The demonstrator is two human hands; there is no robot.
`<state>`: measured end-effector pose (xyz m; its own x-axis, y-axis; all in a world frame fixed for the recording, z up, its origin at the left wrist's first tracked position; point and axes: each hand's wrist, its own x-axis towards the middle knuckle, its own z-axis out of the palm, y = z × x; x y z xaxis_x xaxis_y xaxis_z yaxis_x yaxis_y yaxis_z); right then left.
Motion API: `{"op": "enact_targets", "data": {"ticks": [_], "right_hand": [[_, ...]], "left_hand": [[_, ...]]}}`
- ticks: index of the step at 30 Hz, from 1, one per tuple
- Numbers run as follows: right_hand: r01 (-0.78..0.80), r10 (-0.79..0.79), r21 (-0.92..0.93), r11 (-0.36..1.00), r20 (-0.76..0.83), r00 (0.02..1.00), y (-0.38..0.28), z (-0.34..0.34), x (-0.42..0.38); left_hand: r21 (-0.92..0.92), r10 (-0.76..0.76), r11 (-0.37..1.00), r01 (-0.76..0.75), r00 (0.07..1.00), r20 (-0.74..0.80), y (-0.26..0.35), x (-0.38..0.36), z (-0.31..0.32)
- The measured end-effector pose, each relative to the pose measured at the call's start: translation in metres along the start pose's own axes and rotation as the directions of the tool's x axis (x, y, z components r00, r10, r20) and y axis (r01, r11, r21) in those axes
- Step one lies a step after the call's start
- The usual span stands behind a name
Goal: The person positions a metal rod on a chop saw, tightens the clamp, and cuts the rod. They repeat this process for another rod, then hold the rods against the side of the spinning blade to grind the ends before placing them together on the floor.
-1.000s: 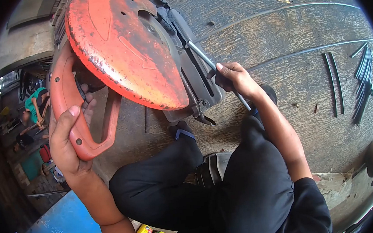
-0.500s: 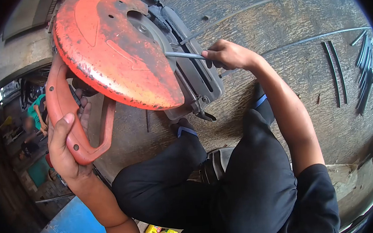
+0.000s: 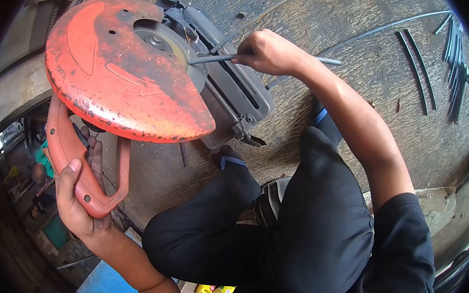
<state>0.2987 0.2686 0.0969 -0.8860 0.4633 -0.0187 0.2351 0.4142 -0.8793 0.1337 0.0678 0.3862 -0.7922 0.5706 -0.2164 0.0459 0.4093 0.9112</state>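
A cut-off saw with a scuffed red-orange guard (image 3: 124, 78) fills the upper left. My left hand (image 3: 81, 197) is wrapped round its red handle (image 3: 75, 153), thumb on the near side and fingers through the loop. In my right hand (image 3: 268, 53) is a thin grey metal rod (image 3: 214, 59), whose left end touches the edge of the cutting disc (image 3: 174, 46). Fine sparks show just above that end. The rod's other end sticks out past my right wrist. Beneath the guard is the saw's dark base (image 3: 241, 85) with its clamp (image 3: 244, 130).
Long metal rods (image 3: 390, 23) cross the floor at the upper right. Two dark strips (image 3: 417, 71) and a bundle of cut rods (image 3: 453, 57) lie farther right. A person in green (image 3: 44, 159) is at the far left. A blue panel (image 3: 100, 289) stands at the lower left.
The saw and both hands appear shifted left in view. The rod's end now meets the disc's edge, and sparks have appeared. More of the rod shows behind my right wrist.
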Motion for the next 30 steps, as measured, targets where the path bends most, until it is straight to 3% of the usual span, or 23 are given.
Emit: {"op": "enact_targets", "data": {"ticks": [3,8,12,14,16,17,18,20,22,23,24,26,27,28,30], "right_hand": [[0.033,-0.034,-0.009,0.999,-0.119,0.992,-0.003,0.006,-0.005],[0.031,-0.090,-0.288,0.957,-0.194,0.977,-0.006,0.009,-0.012],[0.136,-0.222,-0.290,0.947,-0.291,0.931,-0.003,0.009,-0.018],[0.179,-0.240,-0.179,0.967,-0.421,0.875,-0.002,0.008,-0.022],[-0.041,0.119,0.165,0.985,-0.498,0.859,0.000,0.005,-0.024],[-0.057,0.237,0.302,0.952,-0.605,0.760,0.004,0.005,-0.022],[-0.026,0.375,0.503,0.864,-0.608,0.700,0.013,0.002,-0.024],[0.249,0.590,0.737,0.629,-0.661,0.464,0.024,0.000,-0.023],[0.333,0.707,0.865,0.376,-0.500,0.501,0.033,-0.007,-0.024],[0.300,0.784,0.924,0.237,-0.364,0.503,0.023,-0.015,-0.028],[0.300,0.781,0.922,0.243,-0.369,0.504,0.038,-0.009,-0.025],[0.345,0.809,0.939,0.000,-0.203,0.551,0.067,0.005,-0.016],[0.369,0.795,0.911,-0.185,-0.082,0.601,0.069,0.006,-0.018],[0.306,0.814,0.945,-0.118,-0.084,0.574,0.068,0.011,-0.015],[0.106,0.906,0.992,0.061,-0.099,0.412,0.052,0.013,-0.007]], "left_hand": [[-0.001,-0.004,1.000,0.004,1.000,0.013,-0.001,0.001,-0.002],[-0.008,-0.017,1.000,0.017,1.000,0.022,-0.001,0.002,-0.006],[0.026,0.004,1.000,-0.004,1.000,0.009,0.000,0.001,-0.001],[0.024,0.015,1.000,-0.015,1.000,0.008,0.000,0.001,0.000],[0.020,0.025,1.000,-0.025,1.000,-0.001,-0.001,0.000,0.001],[0.023,0.028,0.999,-0.028,1.000,-0.005,0.000,0.000,0.003],[0.027,0.030,0.999,-0.030,1.000,-0.009,0.001,-0.001,0.004],[0.024,0.022,0.999,-0.022,1.000,-0.019,0.001,0.000,0.001],[0.016,0.020,1.000,-0.020,1.000,-0.024,0.000,0.000,0.000],[0.011,0.018,1.000,-0.017,0.999,-0.034,0.000,0.000,0.000],[0.005,0.016,1.000,-0.016,0.999,-0.043,-0.001,0.000,0.000],[0.004,0.008,1.000,-0.008,0.999,-0.032,0.000,0.001,-0.002],[0.012,-0.004,1.000,0.004,1.000,-0.021,0.000,0.001,-0.003],[0.008,-0.002,1.000,0.002,1.000,-0.023,0.000,0.001,-0.003],[0.027,-0.012,1.000,0.013,0.999,-0.031,0.001,0.000,-0.001]]}}
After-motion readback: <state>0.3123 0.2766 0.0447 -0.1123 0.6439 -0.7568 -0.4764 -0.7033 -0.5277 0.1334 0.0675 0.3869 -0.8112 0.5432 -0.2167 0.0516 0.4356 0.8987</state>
